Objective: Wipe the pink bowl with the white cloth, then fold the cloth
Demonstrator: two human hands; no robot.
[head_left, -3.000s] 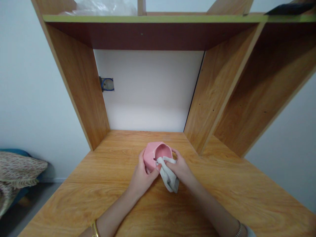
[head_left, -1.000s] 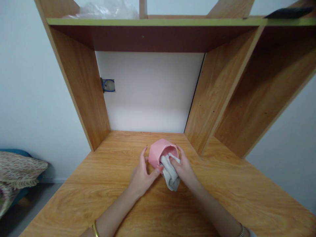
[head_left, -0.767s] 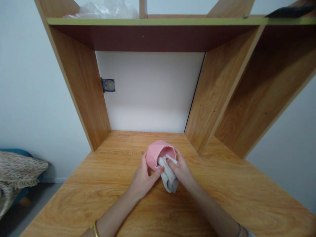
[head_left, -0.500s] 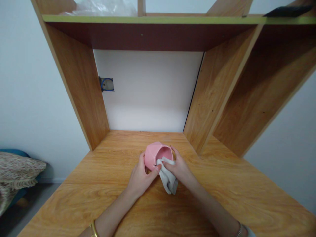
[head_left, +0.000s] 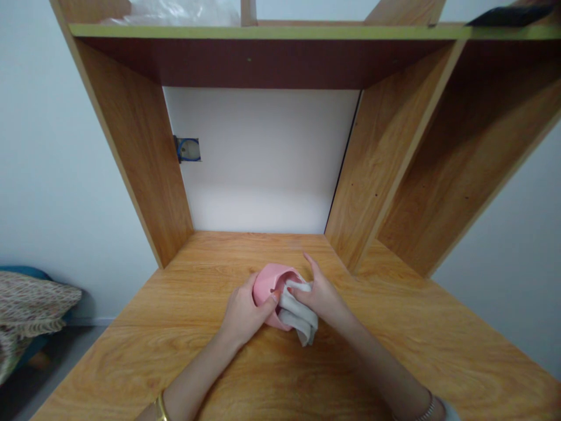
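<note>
A pink faceted pot (head_left: 265, 282) is held above the desk, tipped so its mouth faces right and toward me. My left hand (head_left: 246, 310) grips it from the left, the thumb pressed near a small dark spot by the rim. A pale grey cloth (head_left: 299, 316) is partly tucked into the mouth, and its loose end hangs down. My right hand (head_left: 319, 295) has its thumb on the cloth at the opening, while one finger sticks up, off the pot. The other right fingers are hidden behind the cloth.
The wooden desk (head_left: 144, 351) has upright panels and a shelf (head_left: 263, 32) above, bearing clear plastic wrap (head_left: 184, 11) and a black object (head_left: 511, 16). An uncovered wall box (head_left: 189, 149) shows blue wire at the back left. A fringed woven cover (head_left: 35, 301) lies at far left.
The pot has turned, its mouth now facing more to the right and its body slightly lower. My right finger has lifted off the rim, and the cloth is bunched more across the opening.
</note>
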